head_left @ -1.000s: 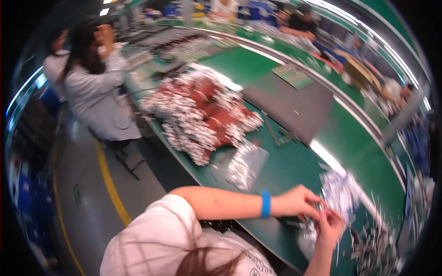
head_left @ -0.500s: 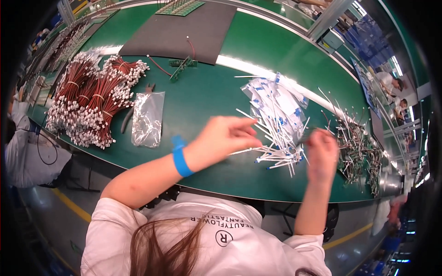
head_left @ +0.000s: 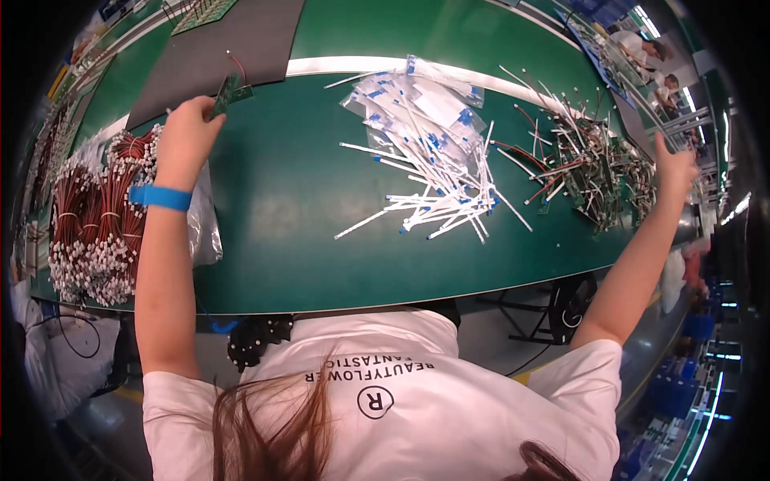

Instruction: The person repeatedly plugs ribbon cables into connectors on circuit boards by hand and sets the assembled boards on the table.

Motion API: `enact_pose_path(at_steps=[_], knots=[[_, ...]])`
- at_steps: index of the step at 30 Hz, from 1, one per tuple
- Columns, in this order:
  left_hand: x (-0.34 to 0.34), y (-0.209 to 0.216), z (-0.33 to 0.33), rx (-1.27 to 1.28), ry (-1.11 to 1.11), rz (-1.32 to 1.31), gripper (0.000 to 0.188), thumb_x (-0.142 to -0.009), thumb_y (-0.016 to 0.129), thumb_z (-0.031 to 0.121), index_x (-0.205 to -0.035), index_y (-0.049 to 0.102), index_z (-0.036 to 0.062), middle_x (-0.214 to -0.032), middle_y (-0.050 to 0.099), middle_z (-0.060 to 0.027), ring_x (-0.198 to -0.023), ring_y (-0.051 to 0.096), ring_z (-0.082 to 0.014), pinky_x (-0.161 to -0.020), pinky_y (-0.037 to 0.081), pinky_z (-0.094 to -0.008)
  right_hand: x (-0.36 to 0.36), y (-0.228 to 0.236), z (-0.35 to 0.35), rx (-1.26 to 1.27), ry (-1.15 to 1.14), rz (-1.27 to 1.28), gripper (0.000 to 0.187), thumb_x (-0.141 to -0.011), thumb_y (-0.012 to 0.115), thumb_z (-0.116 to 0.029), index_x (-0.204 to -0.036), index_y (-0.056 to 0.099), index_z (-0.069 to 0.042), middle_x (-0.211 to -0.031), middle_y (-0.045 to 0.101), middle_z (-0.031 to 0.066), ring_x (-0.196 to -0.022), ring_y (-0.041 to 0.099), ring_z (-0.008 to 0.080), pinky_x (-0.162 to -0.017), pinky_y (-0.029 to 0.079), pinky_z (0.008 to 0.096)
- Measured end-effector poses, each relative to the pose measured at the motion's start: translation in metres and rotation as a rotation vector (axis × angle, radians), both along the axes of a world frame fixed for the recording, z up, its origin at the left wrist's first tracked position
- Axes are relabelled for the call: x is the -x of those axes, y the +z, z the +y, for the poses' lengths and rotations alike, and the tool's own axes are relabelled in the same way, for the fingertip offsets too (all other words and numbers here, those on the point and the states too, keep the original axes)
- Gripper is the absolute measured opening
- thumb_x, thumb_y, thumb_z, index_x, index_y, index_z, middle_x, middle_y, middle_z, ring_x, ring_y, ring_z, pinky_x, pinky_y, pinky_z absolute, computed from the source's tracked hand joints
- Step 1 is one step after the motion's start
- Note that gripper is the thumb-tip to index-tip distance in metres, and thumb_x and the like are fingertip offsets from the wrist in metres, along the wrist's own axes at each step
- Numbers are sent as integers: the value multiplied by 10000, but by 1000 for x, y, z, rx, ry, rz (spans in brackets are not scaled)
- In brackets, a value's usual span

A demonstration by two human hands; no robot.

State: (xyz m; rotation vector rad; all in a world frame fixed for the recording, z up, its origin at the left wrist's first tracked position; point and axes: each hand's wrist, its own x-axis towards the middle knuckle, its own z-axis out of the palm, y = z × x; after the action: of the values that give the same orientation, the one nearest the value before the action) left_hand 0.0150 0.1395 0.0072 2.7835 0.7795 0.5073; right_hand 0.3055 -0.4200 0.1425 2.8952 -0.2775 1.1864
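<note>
**Circuit board held up at the far left of the desk**

Circuit board [head_left: 227, 90], small and green, sits at the fingertips of the left hand [head_left: 186, 132], which is closed on its near end. Its long axis runs from that hand up and to the right, toward the far side of the desk [head_left: 289, 216]. A thin red wire [head_left: 237, 62] curls off its far end. The board hangs just over the edge of a dark grey mat [head_left: 216, 48] that lies at the far left. The left wrist carries a blue band [head_left: 160, 197].

The right hand [head_left: 674, 164] is stretched out to the far right, well apart from the left, beside a tangled heap of small boards and wires [head_left: 597, 172]. Whether it grips anything cannot be told.

Between the two hands lies a spread of white flat strips with blue ends [head_left: 437, 196], most pointing left to right, fanning out from a few clear plastic bags [head_left: 425, 100] that hold more of the same strips. At the left edge, bundles of red wires with white plugs [head_left: 88, 232] are stacked, and a clear bag [head_left: 204, 228] lies just beside them, its contents not readable.
</note>
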Motion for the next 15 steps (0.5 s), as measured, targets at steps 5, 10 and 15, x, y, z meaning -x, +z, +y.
enact_pose_path(at_steps=[5, 10, 15], knots=[[10, 21, -77, 365, -284, -383, 215, -734, 560, 88, -934, 516, 23, -804, 552, -65, -615, 540, -141, -552, 422, -229, 144, -70, 182, -340, 965, 152, 179, -691, 608, -167, -818, 569, -46, -778, 554, 86, -770, 526, 210, -700, 407, 293], [5, 5, -106, 703, -532, -445, 201, -738, 512, 0, -938, 526, 9, -869, 543, -84, -663, 541, -113, -569, 423, -200, 175, -152, 245, -157, 1263, 554, 102, -647, 610, -114, -720, 588, -47, -710, 529, 93, -734, 486, 246, -683, 382, 324], [2, -16, -101, 889, -601, -314, 234, -709, 441, -45, -867, 603, 12, -955, 517, -70, -778, 519, -129, -640, 414, -219, 162, -171, 257, -35, 1131, 446, 93, -636, 623, -127, -696, 597, -61, -681, 528, 59, -733, 486, 227, -720, 337, 340]])
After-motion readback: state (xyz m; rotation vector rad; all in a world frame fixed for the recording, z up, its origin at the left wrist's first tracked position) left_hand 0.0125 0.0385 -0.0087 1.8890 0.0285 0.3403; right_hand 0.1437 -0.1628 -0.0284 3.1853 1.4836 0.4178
